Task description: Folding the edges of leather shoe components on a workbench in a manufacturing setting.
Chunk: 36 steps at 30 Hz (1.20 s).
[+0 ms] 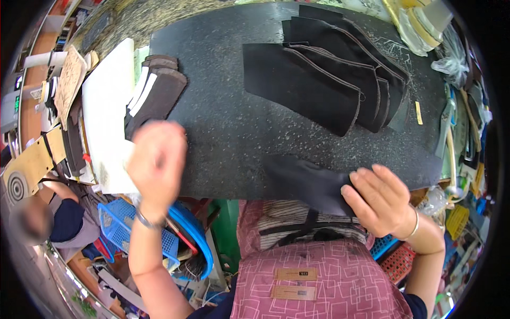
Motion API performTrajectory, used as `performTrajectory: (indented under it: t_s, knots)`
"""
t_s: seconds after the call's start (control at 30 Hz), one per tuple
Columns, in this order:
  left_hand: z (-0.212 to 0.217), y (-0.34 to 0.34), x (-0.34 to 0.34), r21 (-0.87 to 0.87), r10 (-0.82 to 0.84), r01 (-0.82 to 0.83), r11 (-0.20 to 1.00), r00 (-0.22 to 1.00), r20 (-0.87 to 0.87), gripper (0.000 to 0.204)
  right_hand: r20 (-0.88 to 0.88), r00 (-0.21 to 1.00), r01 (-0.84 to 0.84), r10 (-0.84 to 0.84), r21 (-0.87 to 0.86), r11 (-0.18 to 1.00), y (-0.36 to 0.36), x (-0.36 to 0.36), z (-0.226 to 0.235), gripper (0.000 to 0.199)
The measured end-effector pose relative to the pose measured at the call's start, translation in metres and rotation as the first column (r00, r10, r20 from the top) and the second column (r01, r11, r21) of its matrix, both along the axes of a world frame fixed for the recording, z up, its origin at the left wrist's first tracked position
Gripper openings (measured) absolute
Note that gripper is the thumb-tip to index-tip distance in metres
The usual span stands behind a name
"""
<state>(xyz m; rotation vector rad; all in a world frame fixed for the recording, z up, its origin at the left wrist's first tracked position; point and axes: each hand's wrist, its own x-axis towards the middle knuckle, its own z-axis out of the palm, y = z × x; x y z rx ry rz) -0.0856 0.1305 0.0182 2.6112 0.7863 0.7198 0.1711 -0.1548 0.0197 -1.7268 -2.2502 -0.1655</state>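
My right hand [383,201] lies at the lower right of the frame, fingers flat and close together, pressing down on a dark, soft piece of cut fabric [305,181] that hangs over the near edge of the black speckled desk [228,127]. The fingertips rest on the right end of that piece; I cannot tell whether the thumb is pinching it from below.

My left hand [156,159] is raised at the lower left of the frame, above the desk's left edge, and it is blurred. The fingers look loosely curled, and I cannot tell whether anything is in them. A thin bracelet sits on that wrist.

Just above my left hand, in the upper left of the frame, a stack of dark brown and white cut panels [154,93] lies on the desk, beside a white flat board [106,106].

In the upper right of the frame, well apart from both hands, several long dark curved leather panels with stitched edges [329,80] lie fanned out, overlapping one another.

At the bottom centre is my pink checked apron [329,276] with two small tan labels on it. Under the desk at lower left sits a blue plastic basket [127,223], and another person crouches near the left rim.
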Motion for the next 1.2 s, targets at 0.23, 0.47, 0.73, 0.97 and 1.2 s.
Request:
performTrajectory:
  t_s: [0.23, 0.47, 0.73, 0.97, 1.2]
  knots:
    - [-0.010, 0.070, -0.015, 0.237, 0.315, -0.258, 0.937, 0.916, -0.249, 0.027, 0.050, 0.972, 0.228, -0.230, 0.052, 0.972, 0.100, 0.008, 0.000, 0.044]
    - [0.016, -0.015, 0.009, 0.210, 0.141, -0.126, 0.970, 0.988, -0.058, 0.028, -0.056, 0.969, 0.247, -0.242, 0.114, 0.962, 0.084, 0.008, 0.007, 0.053]
    - [0.011, -0.016, 0.061, 0.282, 0.057, -0.017, 0.959, 0.989, -0.135, 0.027, -0.219, 0.961, 0.191, -0.169, 0.079, 0.978, 0.065, -0.003, 0.024, 0.048]
    - [-0.018, 0.047, 0.049, 0.478, 0.203, -0.113, 0.871, 0.969, -0.140, 0.026, -0.021, 0.972, 0.233, -0.232, 0.100, 0.967, 0.079, -0.006, -0.006, 0.040]
    - [0.015, -0.019, 0.039, 0.270, -0.240, 0.248, 0.930, 0.969, -0.064, 0.017, 0.060, 0.951, 0.305, -0.304, 0.009, 0.952, 0.087, 0.028, -0.022, 0.044]
